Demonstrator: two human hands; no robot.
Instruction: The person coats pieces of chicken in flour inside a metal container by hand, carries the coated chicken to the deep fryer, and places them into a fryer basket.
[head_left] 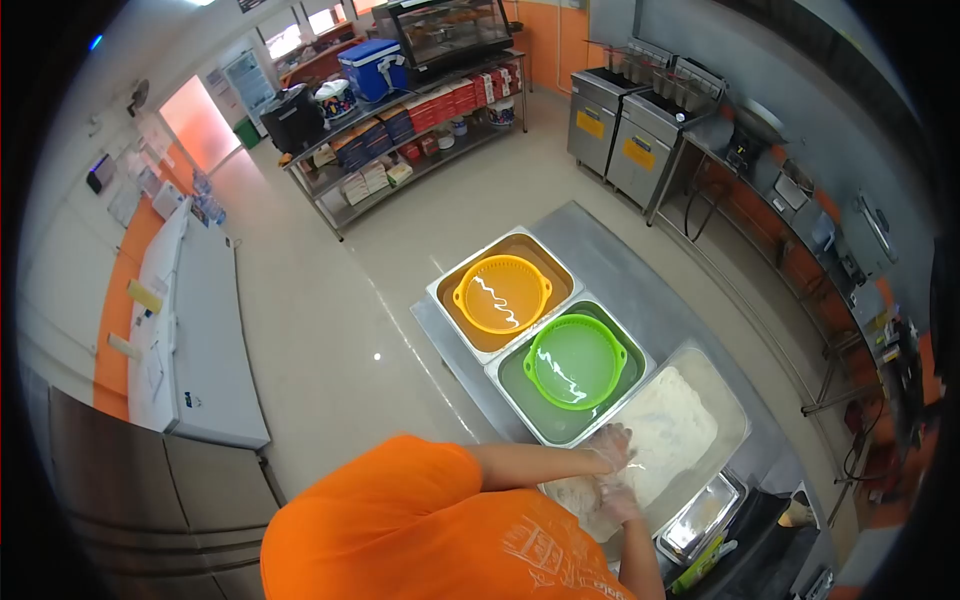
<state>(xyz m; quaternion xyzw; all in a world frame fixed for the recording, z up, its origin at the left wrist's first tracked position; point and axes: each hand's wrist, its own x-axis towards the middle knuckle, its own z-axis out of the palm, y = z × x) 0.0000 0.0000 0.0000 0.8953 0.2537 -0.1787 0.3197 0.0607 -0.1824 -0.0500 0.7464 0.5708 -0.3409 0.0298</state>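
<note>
My left hand (612,446), in a clear plastic glove, rests over the white flour-like powder (675,415) in a large clear tub (735,420). Its fingers look stretched out and apart. Close below it, my right hand (616,500), also gloved, reaches into the near end of the same tub. The fingers of that hand are blurred and partly hidden, and anything beneath the hands cannot be made out. Beside the tub, a green basket (575,362) sits in a metal pan of cloudy liquid. A yellow basket (502,293) sits in another pan of brownish liquid.
The pans and tub stand on a steel table (600,250). A metal tray (700,515) lies at the tub's right. Fryers (640,135) and a steel counter (760,180) line the right wall. Shelving (440,150) stands at the back, a white chest freezer (215,340) at left.
</note>
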